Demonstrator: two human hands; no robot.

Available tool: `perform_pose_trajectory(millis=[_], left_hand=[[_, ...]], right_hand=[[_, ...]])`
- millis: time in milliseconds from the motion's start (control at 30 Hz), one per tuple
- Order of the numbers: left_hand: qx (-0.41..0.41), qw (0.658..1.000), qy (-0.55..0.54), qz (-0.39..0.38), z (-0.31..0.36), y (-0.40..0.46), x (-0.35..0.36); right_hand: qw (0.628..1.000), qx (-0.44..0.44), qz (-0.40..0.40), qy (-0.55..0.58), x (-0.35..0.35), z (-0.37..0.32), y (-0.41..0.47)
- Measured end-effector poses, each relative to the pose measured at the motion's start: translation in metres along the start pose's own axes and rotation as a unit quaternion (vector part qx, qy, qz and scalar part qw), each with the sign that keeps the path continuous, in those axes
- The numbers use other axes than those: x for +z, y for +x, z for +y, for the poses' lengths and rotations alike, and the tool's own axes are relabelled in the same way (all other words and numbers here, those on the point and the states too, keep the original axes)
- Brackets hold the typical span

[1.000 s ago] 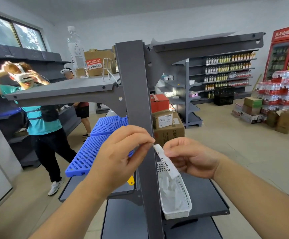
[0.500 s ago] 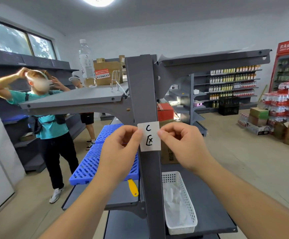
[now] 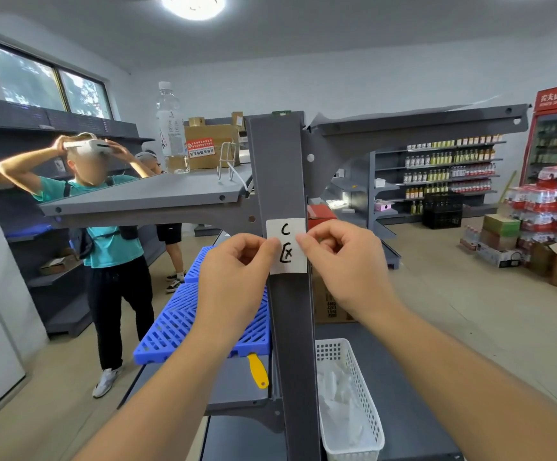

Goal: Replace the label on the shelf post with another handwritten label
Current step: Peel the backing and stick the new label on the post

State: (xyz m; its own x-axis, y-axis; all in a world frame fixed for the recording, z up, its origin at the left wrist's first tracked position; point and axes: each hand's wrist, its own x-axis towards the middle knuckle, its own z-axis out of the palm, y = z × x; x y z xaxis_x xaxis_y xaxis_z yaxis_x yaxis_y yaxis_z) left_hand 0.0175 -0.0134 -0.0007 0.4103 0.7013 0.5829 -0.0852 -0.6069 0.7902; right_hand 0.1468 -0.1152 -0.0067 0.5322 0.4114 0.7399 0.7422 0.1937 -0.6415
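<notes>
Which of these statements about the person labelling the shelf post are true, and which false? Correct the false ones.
1. Both hands hold the white label against the grey shelf post. True.
2. The label is blank. False: it bears black handwriting.
3. A white basket sits right of the post. True.
4. The left hand holds the yellow tool. False: it lies on the shelf, below the blue crates.
5. The right hand pinches the label's right edge. True.

White handwritten label, black "C" over boxed mark, upright, flat against grey shelf post, mid-height.
</notes>
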Motion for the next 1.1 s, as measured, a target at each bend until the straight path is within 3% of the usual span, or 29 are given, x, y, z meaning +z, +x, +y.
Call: perform_pose_trajectory(millis=[1100], left_hand=[[0.006,0.997,0.078,0.029,0.0085,0.0067,0.0056]], right_hand=[[0.999,0.015,0.026,-0.039,0.0071,0.0003,0.0098]])
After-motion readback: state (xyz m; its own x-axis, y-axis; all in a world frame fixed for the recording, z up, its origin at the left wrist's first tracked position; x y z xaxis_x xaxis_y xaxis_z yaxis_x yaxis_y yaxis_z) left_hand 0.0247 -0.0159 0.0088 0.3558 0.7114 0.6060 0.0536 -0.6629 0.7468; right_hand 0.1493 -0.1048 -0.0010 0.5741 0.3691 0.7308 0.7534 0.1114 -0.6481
